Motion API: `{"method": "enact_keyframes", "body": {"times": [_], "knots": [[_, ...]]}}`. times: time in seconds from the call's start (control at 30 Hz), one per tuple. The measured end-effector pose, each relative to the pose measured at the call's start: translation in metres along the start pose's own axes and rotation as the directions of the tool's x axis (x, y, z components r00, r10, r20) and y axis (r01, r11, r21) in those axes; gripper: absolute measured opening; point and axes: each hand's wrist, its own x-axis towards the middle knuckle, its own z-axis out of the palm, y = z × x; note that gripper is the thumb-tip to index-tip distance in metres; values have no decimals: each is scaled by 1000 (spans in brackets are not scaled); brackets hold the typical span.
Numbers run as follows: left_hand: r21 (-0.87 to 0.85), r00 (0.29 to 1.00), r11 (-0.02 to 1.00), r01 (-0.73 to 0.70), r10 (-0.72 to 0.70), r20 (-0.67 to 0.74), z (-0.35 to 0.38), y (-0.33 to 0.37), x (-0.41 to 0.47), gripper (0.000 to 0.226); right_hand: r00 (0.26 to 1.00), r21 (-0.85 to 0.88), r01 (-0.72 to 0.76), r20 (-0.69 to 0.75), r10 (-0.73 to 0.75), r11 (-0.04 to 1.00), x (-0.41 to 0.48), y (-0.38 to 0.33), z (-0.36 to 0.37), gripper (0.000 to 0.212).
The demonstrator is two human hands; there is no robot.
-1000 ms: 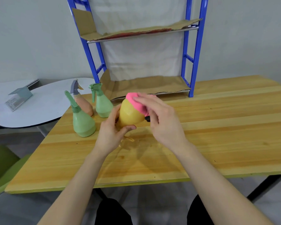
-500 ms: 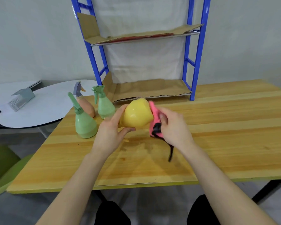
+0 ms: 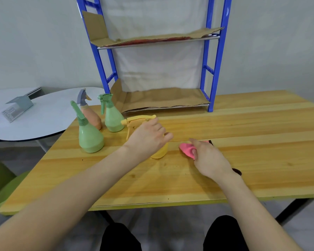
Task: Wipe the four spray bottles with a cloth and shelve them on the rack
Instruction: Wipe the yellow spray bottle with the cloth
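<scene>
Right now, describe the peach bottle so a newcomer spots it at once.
Start at the blue rack on the wooden table and look left of its base. The peach bottle stands near the table's left edge, directly behind the nearer green bottle and beside the other green bottle; only it has a grey trigger head.

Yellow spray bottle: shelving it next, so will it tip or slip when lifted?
The yellow spray bottle likely stands steady on its wide base. Smooth plastic may slip, though the left hand gripping under its trigger head should hold.
</scene>
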Motion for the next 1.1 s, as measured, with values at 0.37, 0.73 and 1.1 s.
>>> {"method": "enact_keyframes", "body": {"times": [0.37, 0.73, 1.1], "knots": [[-79, 980, 978, -192, 187, -70, -1, 10, -1, 49, 984, 109, -124, -117, 137, 986, -8, 22, -5, 44], [-899, 457, 129, 419, -885, 86, 7, -13, -41, 35, 948, 353, -136, -223, 225, 926, -7, 24, -1, 27], [-926, 662, 24, 376, -706, 250, 20, -14, -23, 19, 907, 398, 376, -342, -245, 837, 54, -72, -66, 35]]}}
